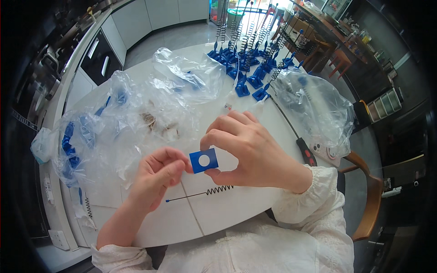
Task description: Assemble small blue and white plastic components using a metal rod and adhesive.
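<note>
Between the thumb and fingers of my right hand (248, 148) is a small blue square base (195, 164), tilted to show its flat face with a white round spot in the middle. My left hand (161, 175) is at the base's left edge, fingers curled and thumb pressed in; whether anything thin is pinched there is hidden. Just below, a black coil spring (219, 190) with a straight wire and blue tip extends left from under my right hand. Its right end is hidden, so I cannot tell if it joins the base.
Clear plastic bags (132, 123) with blue parts cover the table's left side; another bag (318, 109) sits at right. Several blue-based springs (255, 79) stand at the far edge. A screwdriver (306, 152) and a phone (325, 152) lie right, near a wooden chair (371, 200).
</note>
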Available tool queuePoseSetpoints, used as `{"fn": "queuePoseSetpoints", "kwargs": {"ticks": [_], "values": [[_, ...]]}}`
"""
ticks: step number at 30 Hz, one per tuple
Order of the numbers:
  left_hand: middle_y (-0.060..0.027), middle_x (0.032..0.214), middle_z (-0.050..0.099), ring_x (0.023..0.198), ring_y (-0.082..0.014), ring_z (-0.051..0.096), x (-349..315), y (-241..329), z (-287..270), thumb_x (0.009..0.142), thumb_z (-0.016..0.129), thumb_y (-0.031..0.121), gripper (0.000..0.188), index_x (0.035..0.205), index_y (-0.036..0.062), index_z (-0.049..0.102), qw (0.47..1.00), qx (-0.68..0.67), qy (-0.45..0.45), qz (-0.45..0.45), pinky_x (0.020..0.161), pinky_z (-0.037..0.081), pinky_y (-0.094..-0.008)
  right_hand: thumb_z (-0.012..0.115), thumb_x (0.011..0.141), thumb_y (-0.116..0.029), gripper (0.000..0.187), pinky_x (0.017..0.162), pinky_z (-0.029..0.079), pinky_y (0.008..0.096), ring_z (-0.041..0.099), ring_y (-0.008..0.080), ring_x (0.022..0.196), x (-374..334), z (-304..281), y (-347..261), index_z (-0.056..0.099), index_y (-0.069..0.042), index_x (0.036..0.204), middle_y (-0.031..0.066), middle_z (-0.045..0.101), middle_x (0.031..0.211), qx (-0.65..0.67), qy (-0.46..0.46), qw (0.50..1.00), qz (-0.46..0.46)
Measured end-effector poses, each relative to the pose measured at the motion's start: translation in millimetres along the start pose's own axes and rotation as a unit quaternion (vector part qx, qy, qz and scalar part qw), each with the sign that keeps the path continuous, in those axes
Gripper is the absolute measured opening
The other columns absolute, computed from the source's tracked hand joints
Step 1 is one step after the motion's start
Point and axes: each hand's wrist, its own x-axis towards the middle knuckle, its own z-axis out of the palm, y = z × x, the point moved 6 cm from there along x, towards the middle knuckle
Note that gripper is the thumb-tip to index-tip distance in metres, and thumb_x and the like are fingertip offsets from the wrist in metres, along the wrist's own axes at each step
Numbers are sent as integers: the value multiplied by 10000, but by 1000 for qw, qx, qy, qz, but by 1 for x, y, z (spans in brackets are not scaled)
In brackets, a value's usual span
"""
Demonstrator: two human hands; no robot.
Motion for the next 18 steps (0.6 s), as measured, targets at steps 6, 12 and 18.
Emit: {"fn": "queuePoseSetpoints", "kwargs": {"ticks": [6,12,18], "values": [[-114,891,720,623,-48,481,-4,-7,5,932,693,142,140,1008,27,715,998,-54,-10,-31,558,375,-191,805,658,-170,341,787,391,346,597,214,849,6,0,-4,623,-127,944,6,614,858,16,-28,999,-2],[-144,814,726,543,-55,486,-9,2,2,926,684,118,121,953,7,726,999,17,30,-6,506,358,-198,800,656,-140,400,806,410,336,603,208,863,7,9,-1,630,-109,1016,33,632,913,67,-51,996,-7],[-147,750,721,530,-46,472,-14,16,-5,901,691,119,112,871,16,722,996,2,90,7,492,336,-197,835,730,-72,633,900,471,333,615,167,1025,-8,32,17,536,-27,1287,74,643,1149,334,-21,937,101]]}}
